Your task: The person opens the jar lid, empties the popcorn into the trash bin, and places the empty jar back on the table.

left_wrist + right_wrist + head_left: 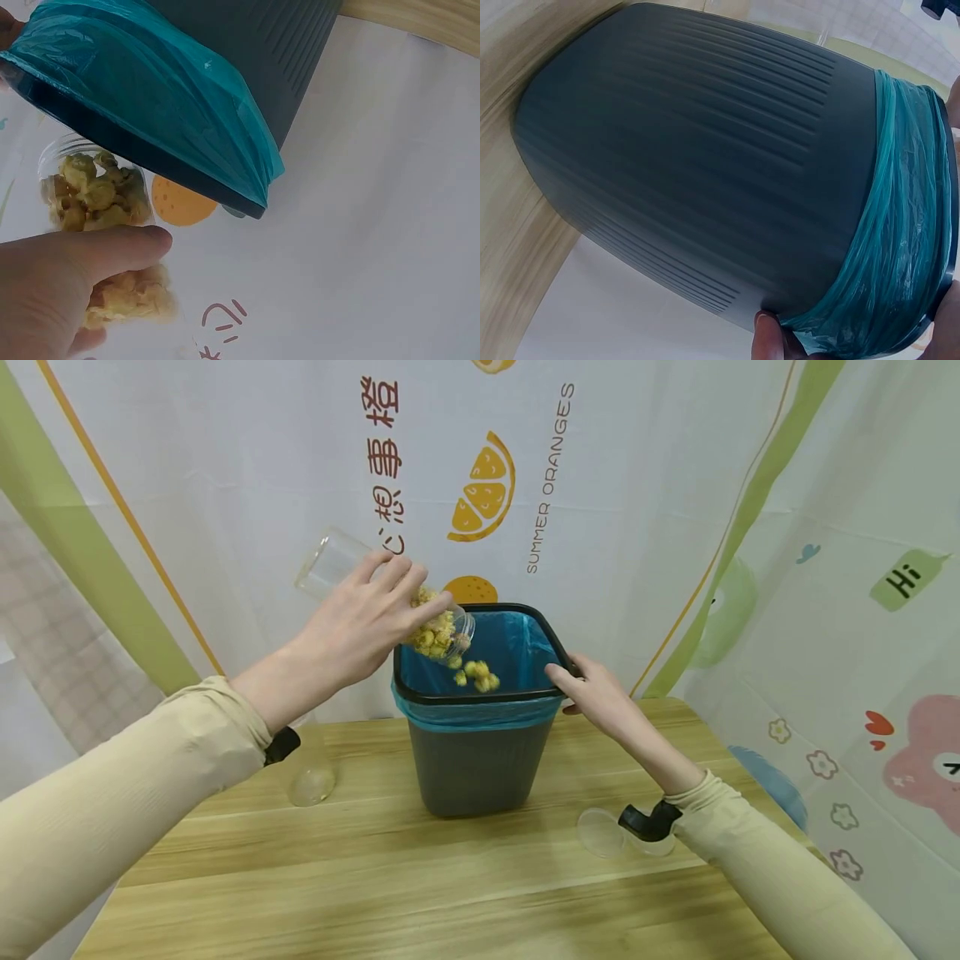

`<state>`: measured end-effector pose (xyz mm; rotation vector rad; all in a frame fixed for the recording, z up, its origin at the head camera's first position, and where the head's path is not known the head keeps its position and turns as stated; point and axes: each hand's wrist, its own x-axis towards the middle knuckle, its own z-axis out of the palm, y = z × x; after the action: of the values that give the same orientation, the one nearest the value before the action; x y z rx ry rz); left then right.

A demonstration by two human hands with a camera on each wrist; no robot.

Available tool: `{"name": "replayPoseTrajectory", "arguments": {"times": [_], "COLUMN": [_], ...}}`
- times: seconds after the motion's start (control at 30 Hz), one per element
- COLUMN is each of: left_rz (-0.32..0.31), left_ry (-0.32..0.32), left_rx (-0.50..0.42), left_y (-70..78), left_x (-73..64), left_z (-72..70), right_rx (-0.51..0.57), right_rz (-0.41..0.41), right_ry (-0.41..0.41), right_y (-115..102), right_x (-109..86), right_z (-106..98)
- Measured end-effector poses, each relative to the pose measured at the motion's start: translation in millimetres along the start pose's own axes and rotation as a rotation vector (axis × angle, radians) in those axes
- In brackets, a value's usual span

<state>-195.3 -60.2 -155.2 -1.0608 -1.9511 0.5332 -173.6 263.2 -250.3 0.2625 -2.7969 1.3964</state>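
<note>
My left hand (367, 618) grips a clear jar (333, 560) and holds it tilted, mouth down, over a dark grey trash can (480, 768). Yellow popcorn (480, 675) tumbles from the jar's mouth into the can, while more popcorn (97, 191) sits inside the jar near its neck. A blue plastic bag (517, 643) lines the can and folds over outside beneath the black rim. At the can's right side, my right hand (596, 693) holds the rim, thumb on top and fingers beneath. In the right wrist view, a fingertip (767, 334) touches the can's wall just below the bag.
A second clear jar (311, 781) stands on the wooden table (360, 877) left of the can, partly behind the left forearm. Clear round lids (600, 832) lie at the right, near the right wrist's black strap mount. A white printed curtain (637, 468) hangs behind the can.
</note>
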Motion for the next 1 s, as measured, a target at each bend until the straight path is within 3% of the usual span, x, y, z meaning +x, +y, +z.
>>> {"name": "replayPoseTrajectory", "arguments": {"times": [0.4, 1.0], "left_rz": [0.021, 0.133], "left_ry": [-0.056, -0.056], "left_rx": [0.074, 0.155], "left_y": [1.8, 2.5], "left_x": [2.5, 7.2], "left_z": [-3.7, -7.6], "right_rx": [0.006, 0.016], "right_rz": [-0.003, -0.006], "right_ry": [0.0, -0.002], "right_y": [0.4, -0.6], "right_x": [-0.4, -1.1], "right_z": [0.6, 1.1]}}
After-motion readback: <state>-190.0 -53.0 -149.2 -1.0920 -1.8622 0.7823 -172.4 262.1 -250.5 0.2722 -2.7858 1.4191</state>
